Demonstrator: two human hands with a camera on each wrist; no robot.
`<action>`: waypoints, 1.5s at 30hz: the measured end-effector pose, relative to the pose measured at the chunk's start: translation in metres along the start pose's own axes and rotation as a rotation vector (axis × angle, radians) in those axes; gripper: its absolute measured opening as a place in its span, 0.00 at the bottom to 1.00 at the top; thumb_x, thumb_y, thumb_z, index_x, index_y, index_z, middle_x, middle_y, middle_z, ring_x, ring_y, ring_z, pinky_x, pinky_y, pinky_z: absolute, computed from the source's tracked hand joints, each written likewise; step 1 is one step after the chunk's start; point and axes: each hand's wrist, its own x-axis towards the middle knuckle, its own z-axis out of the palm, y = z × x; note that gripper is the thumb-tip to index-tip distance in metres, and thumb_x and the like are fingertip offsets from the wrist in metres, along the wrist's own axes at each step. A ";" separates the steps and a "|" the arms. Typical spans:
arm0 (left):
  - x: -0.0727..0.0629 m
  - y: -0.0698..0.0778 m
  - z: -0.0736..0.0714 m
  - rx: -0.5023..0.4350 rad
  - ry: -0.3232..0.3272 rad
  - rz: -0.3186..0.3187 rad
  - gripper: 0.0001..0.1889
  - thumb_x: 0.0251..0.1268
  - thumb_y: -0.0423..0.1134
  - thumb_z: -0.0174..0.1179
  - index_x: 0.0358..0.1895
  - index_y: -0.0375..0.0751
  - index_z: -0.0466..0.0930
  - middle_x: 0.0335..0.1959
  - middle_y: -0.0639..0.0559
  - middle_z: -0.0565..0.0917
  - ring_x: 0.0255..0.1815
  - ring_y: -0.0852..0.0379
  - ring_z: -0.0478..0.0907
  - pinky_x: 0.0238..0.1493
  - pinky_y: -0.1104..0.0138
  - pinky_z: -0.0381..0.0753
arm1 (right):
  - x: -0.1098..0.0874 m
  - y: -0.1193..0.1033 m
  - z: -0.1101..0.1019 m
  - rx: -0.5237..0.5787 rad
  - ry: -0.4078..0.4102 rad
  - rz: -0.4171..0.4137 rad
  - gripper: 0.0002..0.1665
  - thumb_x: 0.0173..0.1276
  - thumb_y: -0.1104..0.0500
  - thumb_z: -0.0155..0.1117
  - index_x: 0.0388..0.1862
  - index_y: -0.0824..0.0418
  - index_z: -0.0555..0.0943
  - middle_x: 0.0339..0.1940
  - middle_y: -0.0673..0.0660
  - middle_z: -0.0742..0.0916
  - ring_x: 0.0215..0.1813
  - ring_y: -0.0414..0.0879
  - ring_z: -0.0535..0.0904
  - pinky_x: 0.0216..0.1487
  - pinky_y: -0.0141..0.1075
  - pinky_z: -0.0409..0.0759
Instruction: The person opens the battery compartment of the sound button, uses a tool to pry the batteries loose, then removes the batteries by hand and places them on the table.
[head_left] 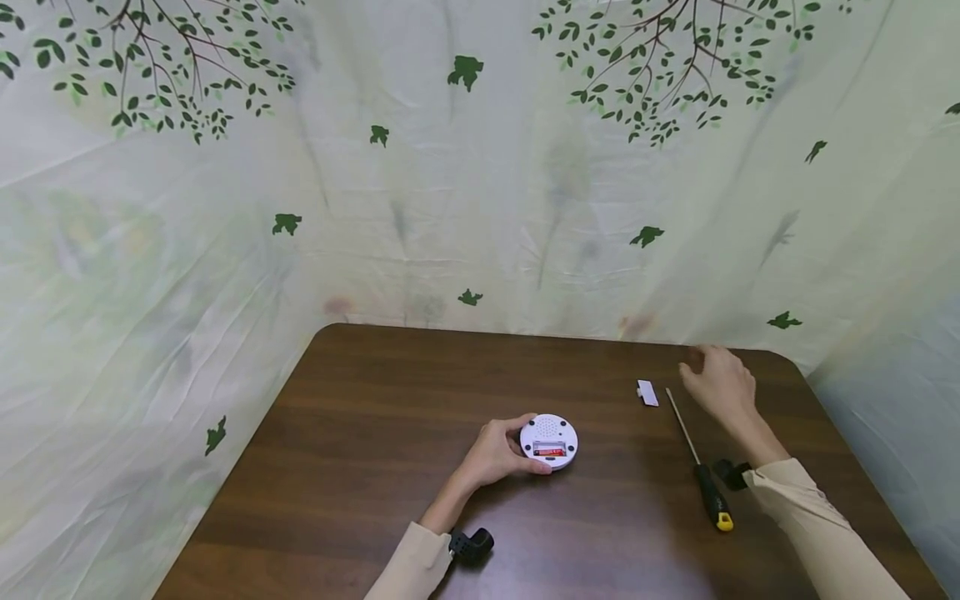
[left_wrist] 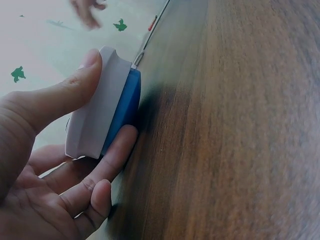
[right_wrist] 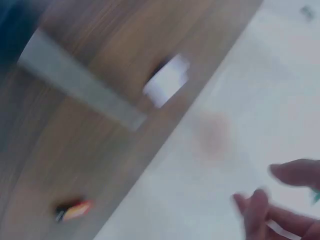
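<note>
My left hand point(head_left: 491, 454) grips a round white device point(head_left: 558, 427) by its edge, thumb and fingers on opposite sides. Its white underside faces up, with a speaker grille, dark feet and an uncovered battery compartment; a red battery point(head_left: 550, 453) lies along the compartment's lower side. In the left wrist view the device's blue part point(left_wrist: 125, 105) faces the table. Over the table's back right, my right hand point(head_left: 722, 383) holds nothing, its thumb and fingertips apart in the right wrist view. A loose red and black battery point(right_wrist: 74, 210) lies on the table near that hand.
A small white battery cover point(head_left: 647, 393) lies left of a screwdriver point(head_left: 708, 496) with a black and yellow handle, whose shaft points toward the back. Both are on the brown wooden table point(head_left: 360, 500). A leaf-printed curtain point(head_left: 510, 208) hangs behind the table's back edge.
</note>
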 end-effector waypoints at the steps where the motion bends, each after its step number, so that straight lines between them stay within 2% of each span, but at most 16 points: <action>1: 0.000 0.000 0.000 0.001 -0.001 0.001 0.45 0.43 0.40 0.86 0.71 0.37 0.76 0.35 0.47 0.90 0.25 0.65 0.82 0.30 0.73 0.80 | -0.002 -0.011 0.002 0.021 0.000 -0.048 0.23 0.72 0.58 0.64 0.60 0.71 0.81 0.53 0.72 0.86 0.44 0.66 0.85 0.35 0.56 0.81; 4: 0.000 0.001 0.000 0.008 0.000 -0.002 0.46 0.43 0.40 0.86 0.71 0.38 0.76 0.35 0.48 0.90 0.25 0.66 0.82 0.30 0.73 0.80 | -0.011 -0.039 0.013 0.083 -0.037 -0.183 0.24 0.71 0.60 0.66 0.63 0.69 0.80 0.54 0.69 0.86 0.38 0.58 0.85 0.33 0.48 0.80; 7: 0.000 0.000 0.000 0.011 0.001 -0.002 0.45 0.43 0.41 0.86 0.71 0.39 0.77 0.35 0.48 0.90 0.25 0.65 0.82 0.30 0.73 0.81 | -0.023 -0.062 0.030 0.120 -0.068 -0.303 0.25 0.68 0.62 0.71 0.62 0.67 0.82 0.50 0.64 0.87 0.29 0.44 0.80 0.29 0.37 0.74; 12: 0.000 0.000 -0.001 0.014 -0.008 0.007 0.44 0.44 0.41 0.85 0.70 0.39 0.77 0.37 0.48 0.90 0.25 0.65 0.82 0.29 0.72 0.80 | -0.046 -0.089 0.056 0.163 -0.143 -0.421 0.24 0.63 0.60 0.77 0.58 0.64 0.85 0.48 0.58 0.88 0.26 0.32 0.72 0.28 0.30 0.71; 15: 0.000 0.000 -0.001 0.003 -0.015 0.012 0.43 0.45 0.41 0.85 0.70 0.40 0.78 0.41 0.47 0.90 0.25 0.64 0.82 0.29 0.72 0.80 | -0.057 -0.099 0.067 0.181 -0.211 -0.450 0.23 0.63 0.59 0.77 0.57 0.62 0.85 0.48 0.55 0.88 0.27 0.32 0.71 0.27 0.28 0.69; 19: 0.000 0.000 -0.001 -0.010 -0.028 0.017 0.41 0.47 0.41 0.84 0.69 0.42 0.78 0.45 0.45 0.90 0.26 0.64 0.83 0.29 0.73 0.80 | -0.067 -0.106 0.076 0.194 -0.250 -0.486 0.21 0.63 0.60 0.77 0.55 0.62 0.86 0.46 0.54 0.88 0.28 0.35 0.71 0.26 0.27 0.67; 25: 0.000 0.002 -0.002 -0.008 -0.021 0.021 0.43 0.47 0.41 0.84 0.70 0.39 0.77 0.47 0.42 0.90 0.26 0.64 0.83 0.28 0.73 0.81 | -0.074 -0.111 0.082 0.188 -0.262 -0.547 0.16 0.62 0.62 0.76 0.49 0.60 0.87 0.44 0.53 0.87 0.28 0.33 0.71 0.27 0.26 0.67; 33: -0.001 0.002 -0.002 -0.002 -0.020 0.017 0.44 0.48 0.41 0.84 0.72 0.37 0.75 0.47 0.39 0.90 0.25 0.65 0.83 0.28 0.73 0.81 | -0.079 -0.115 0.087 0.152 -0.261 -0.595 0.08 0.62 0.61 0.76 0.41 0.57 0.89 0.34 0.50 0.85 0.27 0.35 0.70 0.29 0.28 0.69; 39: -0.001 0.001 -0.002 -0.006 -0.023 0.023 0.44 0.48 0.41 0.84 0.72 0.37 0.75 0.48 0.39 0.90 0.26 0.65 0.83 0.29 0.73 0.81 | -0.080 -0.117 0.090 0.121 -0.267 -0.605 0.04 0.64 0.61 0.76 0.37 0.55 0.89 0.35 0.48 0.86 0.28 0.35 0.73 0.31 0.30 0.72; 45: -0.001 0.003 -0.002 -0.025 -0.029 0.033 0.42 0.47 0.41 0.84 0.69 0.41 0.78 0.49 0.41 0.89 0.26 0.64 0.84 0.29 0.73 0.81 | -0.079 -0.118 0.089 0.104 -0.271 -0.642 0.05 0.64 0.65 0.74 0.38 0.56 0.90 0.36 0.49 0.86 0.31 0.37 0.77 0.34 0.33 0.76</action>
